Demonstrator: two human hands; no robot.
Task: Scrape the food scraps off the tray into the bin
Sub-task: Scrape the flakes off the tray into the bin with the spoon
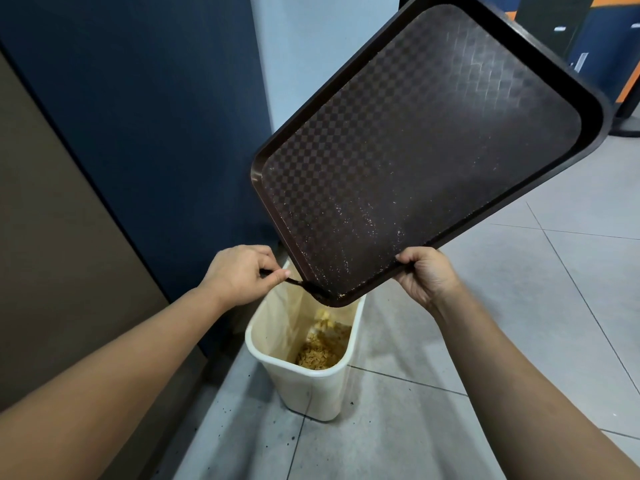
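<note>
While the tray [426,147] hangs steeply tilted with its lowest corner right above the open bin [304,372], keep your right hand [427,275] clamped on the tray's lower edge so that corner stays over the bin's mouth. Your left hand [239,271] pinches a thin dark scraper [294,281] whose tip touches that corner. Draw it down the tray towards the bin, since only fine crumbs [360,220] cling above the corner and most scraps [323,349] already lie inside the bin.

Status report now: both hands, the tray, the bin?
Right hand grips tilted tray edge. Left hand holds dark scraper at tray's low corner. Scraps in bin, crumbs remain on tray. Nothing blocking.
</note>
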